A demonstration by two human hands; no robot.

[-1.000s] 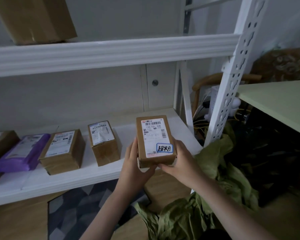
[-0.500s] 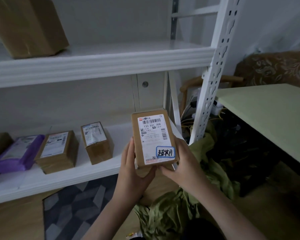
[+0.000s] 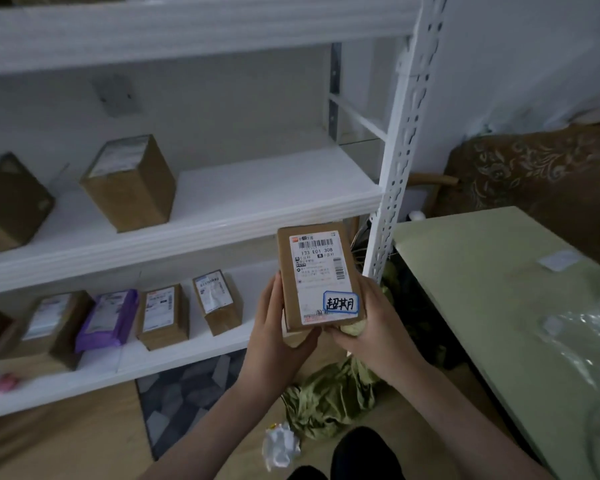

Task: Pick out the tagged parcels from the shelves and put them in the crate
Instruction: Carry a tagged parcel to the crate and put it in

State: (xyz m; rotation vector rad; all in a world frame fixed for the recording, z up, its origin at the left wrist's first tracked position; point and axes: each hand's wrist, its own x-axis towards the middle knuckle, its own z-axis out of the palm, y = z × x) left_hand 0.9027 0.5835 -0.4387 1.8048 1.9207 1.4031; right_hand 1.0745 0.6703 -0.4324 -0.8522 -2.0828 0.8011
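The held parcel (image 3: 317, 277) serves as the landmark. It is a small brown carton, face up, clear of the shelves and raised in front of the lower shelf's (image 3: 194, 355) right end.

Far to its left on that shelf sit a brown carton (image 3: 49, 327) with a blurred label, a purple mailer bag (image 3: 108, 318), then two small cartons (image 3: 163, 315) (image 3: 217, 299) with white shipping labels too small to read. Above and left of it, on the middle shelf (image 3: 257, 202), stand two larger boxes (image 3: 129, 181) (image 3: 9, 202), their labels unreadable.

The left hand (image 3: 274, 337) cups the parcel's left edge and lower corner, fingers curled behind it and thumb along the side. The right hand (image 3: 378, 327) grips the lower right corner the same way, so both hands hold it firmly.

Its white label shows a barcode and the code "133 E01 308". At the lower right sits a blue-bordered tag (image 3: 340, 303) with three handwritten Chinese characters, seemingly "超某月". That tag likely marks it as one to collect.

Right of the parcel stand the white shelf post (image 3: 400, 161) and a pale green table (image 3: 499, 292). No crate is in view. Doing this step well probably means keeping the two-handed hold level, tag upward, while turning to find the crate, then lowering the parcel in rather than dropping it.
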